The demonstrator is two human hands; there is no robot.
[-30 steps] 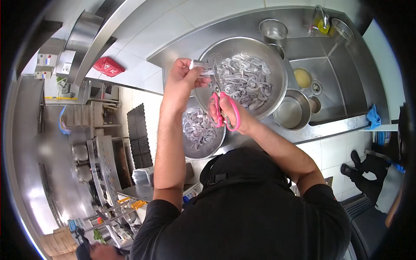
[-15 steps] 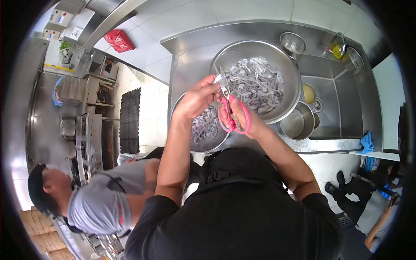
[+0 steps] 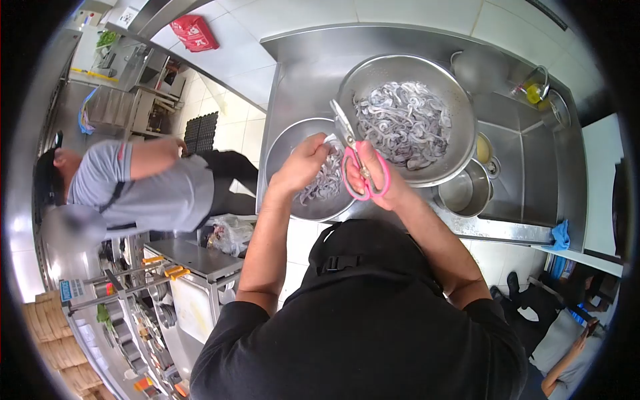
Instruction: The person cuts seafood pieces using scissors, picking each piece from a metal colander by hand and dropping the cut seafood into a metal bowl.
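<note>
My right hand (image 3: 385,181) grips pink-handled scissors (image 3: 351,141), fingers in the loops, blades pointing up and left and nearly together. Beside the blades, the closed fingers of my left hand (image 3: 300,165) pinch a small whitish squid piece (image 3: 331,139), mostly hidden by the fingers. Under the left hand lies a smaller steel bowl (image 3: 280,148) with grey squid tentacles (image 3: 321,185) in it. To the right, a large steel bowl (image 3: 461,107) holds a heap of grey-white squid (image 3: 405,123). The scissors' tips are over its left rim.
A steel pot (image 3: 460,190) and a yellowish container (image 3: 483,148) stand by the sink (image 3: 533,167). A tap (image 3: 544,81) is at the back right, a blue cloth (image 3: 561,235) at the front corner. One co-worker (image 3: 147,183) stands left; another person (image 3: 567,343) is at lower right.
My left hand has moved slightly down, away from the scissors, over the smaller bowl. The scissor blades have come closer together. The co-worker on the left has shifted upward in view.
</note>
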